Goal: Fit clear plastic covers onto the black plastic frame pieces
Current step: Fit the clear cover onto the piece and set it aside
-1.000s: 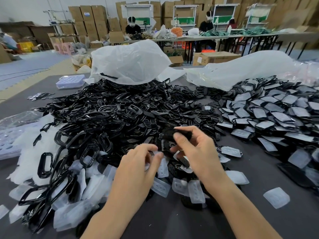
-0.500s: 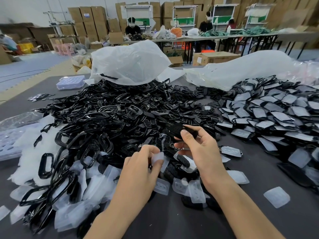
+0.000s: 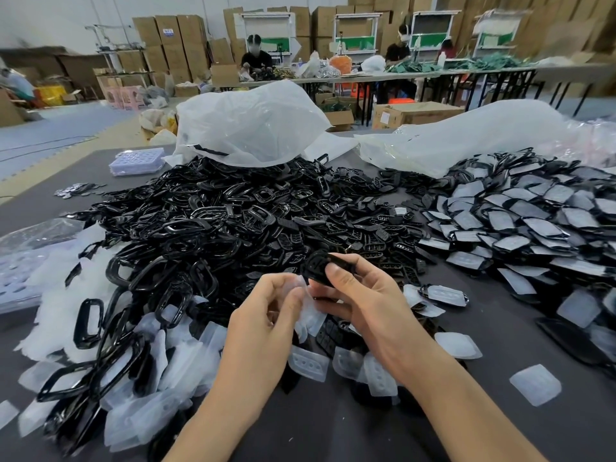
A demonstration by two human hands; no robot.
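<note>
Left hand: my fingers pinch a clear cover | right hand: my fingers grip a black frame piece, just beside the cover at its 1 o'clock | heap of black frames on tabletop, 11 o'clock | covered frames, 2 o'clock

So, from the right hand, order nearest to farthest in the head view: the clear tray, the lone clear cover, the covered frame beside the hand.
1. covered frame, just right of the right hand.
2. lone clear cover, front right.
3. clear tray, far back left.
</note>
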